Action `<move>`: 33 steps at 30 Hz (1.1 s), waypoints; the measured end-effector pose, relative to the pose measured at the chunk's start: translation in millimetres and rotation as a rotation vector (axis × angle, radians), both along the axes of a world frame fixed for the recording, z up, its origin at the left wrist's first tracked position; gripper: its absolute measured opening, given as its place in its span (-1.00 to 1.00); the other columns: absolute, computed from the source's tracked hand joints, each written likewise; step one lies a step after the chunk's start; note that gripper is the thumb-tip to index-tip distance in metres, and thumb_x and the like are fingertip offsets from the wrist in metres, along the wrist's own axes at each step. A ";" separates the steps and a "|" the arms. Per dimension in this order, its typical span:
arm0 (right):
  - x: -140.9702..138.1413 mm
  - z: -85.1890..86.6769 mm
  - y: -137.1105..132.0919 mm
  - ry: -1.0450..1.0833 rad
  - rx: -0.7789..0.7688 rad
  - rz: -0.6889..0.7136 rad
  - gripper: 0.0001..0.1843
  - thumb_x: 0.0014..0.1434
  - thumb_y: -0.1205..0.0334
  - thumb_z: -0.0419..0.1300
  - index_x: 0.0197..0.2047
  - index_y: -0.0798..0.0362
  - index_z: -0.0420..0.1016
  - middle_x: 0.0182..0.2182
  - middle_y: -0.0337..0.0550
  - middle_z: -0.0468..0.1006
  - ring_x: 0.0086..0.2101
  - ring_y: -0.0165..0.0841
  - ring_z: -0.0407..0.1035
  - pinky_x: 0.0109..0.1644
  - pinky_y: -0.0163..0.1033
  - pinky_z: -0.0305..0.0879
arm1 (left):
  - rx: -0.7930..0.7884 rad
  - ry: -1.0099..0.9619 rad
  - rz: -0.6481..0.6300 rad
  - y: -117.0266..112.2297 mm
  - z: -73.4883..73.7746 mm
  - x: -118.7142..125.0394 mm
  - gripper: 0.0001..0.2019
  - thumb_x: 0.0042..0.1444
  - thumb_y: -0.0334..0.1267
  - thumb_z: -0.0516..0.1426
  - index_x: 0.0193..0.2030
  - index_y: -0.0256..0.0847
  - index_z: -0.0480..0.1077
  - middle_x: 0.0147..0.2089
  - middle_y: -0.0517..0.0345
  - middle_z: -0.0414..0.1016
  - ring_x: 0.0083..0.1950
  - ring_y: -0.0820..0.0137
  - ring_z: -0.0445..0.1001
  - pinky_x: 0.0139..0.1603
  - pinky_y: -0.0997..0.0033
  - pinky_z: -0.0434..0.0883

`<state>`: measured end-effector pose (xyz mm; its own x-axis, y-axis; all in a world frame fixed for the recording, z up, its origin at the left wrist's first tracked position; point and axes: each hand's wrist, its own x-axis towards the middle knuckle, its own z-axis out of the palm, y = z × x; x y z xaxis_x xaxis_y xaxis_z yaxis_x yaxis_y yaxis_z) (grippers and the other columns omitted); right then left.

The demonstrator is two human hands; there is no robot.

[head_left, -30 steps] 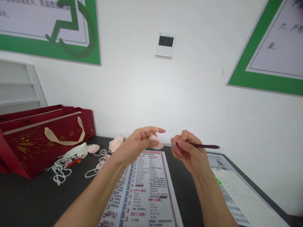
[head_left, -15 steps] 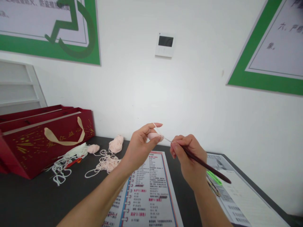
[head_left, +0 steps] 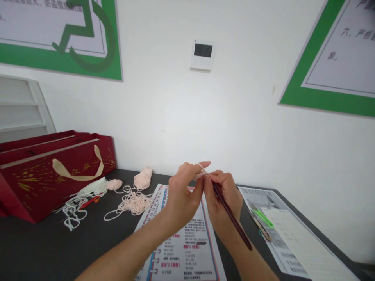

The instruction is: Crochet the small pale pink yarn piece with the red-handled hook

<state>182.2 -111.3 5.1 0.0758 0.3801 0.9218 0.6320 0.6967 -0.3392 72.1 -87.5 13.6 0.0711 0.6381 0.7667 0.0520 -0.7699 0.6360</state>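
Pinched between the thumb and fingers of my left hand (head_left: 182, 191) is a small pale pink crochet piece (head_left: 199, 176), mostly covered by the fingers. A strand of yarn runs up over the raised left index finger. My right hand (head_left: 225, 197) is closed round a crochet hook (head_left: 231, 214) with a long dark brown handle, which slants down towards the right wrist. Both hands meet above the printed pattern sheet (head_left: 191, 251), their fingertips touching or nearly so. The hook's tip is at the crochet piece, too small to make out clearly.
Left of my hands lie loose pink yarn (head_left: 135, 202), a pink yarn ball (head_left: 143, 178), a smaller pink bundle (head_left: 114, 184), white yarn (head_left: 93, 187) and an orange-red tool (head_left: 90, 201). Red gift bags (head_left: 58, 175) stand behind. Papers (head_left: 304, 234) and a green clip-like item (head_left: 263, 217) lie right.
My right hand has moved left and up against my left hand, and the hook now points more steeply. The left hand has shifted slightly right and down, still holding the crochet piece.
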 end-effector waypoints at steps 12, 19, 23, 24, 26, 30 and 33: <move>26.5 7.3 24.3 -0.374 0.227 0.200 -0.74 0.16 0.56 0.16 -0.19 0.01 0.32 -0.37 -0.17 0.47 -0.40 -0.40 0.35 -0.42 -0.31 0.34 | -0.536 -0.275 -0.489 10.7 18.0 -15.7 -0.60 0.01 -0.38 0.27 0.03 -0.22 0.41 -0.43 0.31 0.43 -0.34 0.52 0.39 -0.18 0.44 0.31; 19.0 -5.9 33.5 -0.483 0.444 -0.055 -0.71 0.12 0.59 0.17 -0.16 0.04 0.32 -0.35 -0.08 0.48 -0.38 -0.33 0.33 -0.43 -0.25 0.34 | -0.676 -0.305 -0.633 17.2 16.2 -16.9 -0.62 -0.01 -0.36 0.29 -0.01 -0.30 0.42 -0.47 0.30 0.45 -0.39 0.53 0.40 -0.11 0.41 0.30; 5.3 -4.6 20.8 -0.397 0.217 -0.079 -0.81 0.20 0.53 0.10 -0.21 0.05 0.28 -0.41 -0.12 0.44 -0.42 -0.33 0.30 -0.41 -0.24 0.32 | -0.504 -0.227 -0.398 23.2 13.0 -18.2 -0.57 0.03 -0.33 0.26 0.07 -0.30 0.37 -0.45 0.29 0.43 -0.35 0.46 0.40 -0.07 0.34 0.32; 3.0 -2.4 15.6 -0.384 0.190 -0.057 -0.82 0.21 0.52 0.09 -0.23 0.04 0.27 -0.43 -0.15 0.42 -0.43 -0.35 0.30 -0.41 -0.25 0.31 | -0.440 -0.195 -0.317 24.3 12.8 -19.5 -0.57 0.04 -0.33 0.25 0.08 -0.29 0.36 -0.43 0.27 0.43 -0.31 0.44 0.42 -0.03 0.32 0.31; 0.7 2.2 5.6 -0.345 0.148 -0.006 -0.82 0.21 0.51 0.09 -0.26 0.02 0.26 -0.44 -0.20 0.41 -0.43 -0.37 0.31 -0.39 -0.27 0.30 | -0.332 -0.125 -0.197 25.3 13.1 -22.8 -0.59 0.07 -0.32 0.23 0.09 -0.27 0.37 -0.38 0.23 0.45 -0.22 0.39 0.43 0.06 0.29 0.28; 1.6 8.1 -3.6 -0.006 -0.069 0.130 -0.86 0.22 0.43 0.12 -0.31 -0.01 0.28 -0.46 -0.29 0.41 -0.49 -0.44 0.29 -0.42 -0.31 0.24 | -0.211 -0.032 -0.121 22.9 14.9 -27.2 -0.68 0.12 -0.30 0.21 0.03 -0.21 0.40 -0.35 0.21 0.47 -0.19 0.37 0.44 0.12 0.24 0.26; 3.0 11.9 -0.2 0.406 -0.306 0.391 -0.82 0.24 0.32 0.13 -0.41 0.00 0.26 -0.58 -0.36 0.31 -0.58 -0.47 0.20 -0.52 -0.33 0.15 | -0.133 -0.005 -0.074 19.5 15.2 -26.6 -0.81 0.14 -0.33 0.18 -0.08 -0.19 0.45 -0.31 0.17 0.50 -0.10 0.33 0.47 0.18 0.23 0.23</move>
<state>185.2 -111.5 17.0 0.1985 0.6918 0.6943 0.1305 0.6834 -0.7183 45.5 -68.0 28.8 0.1182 0.7275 0.6759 -0.0049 -0.6802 0.7330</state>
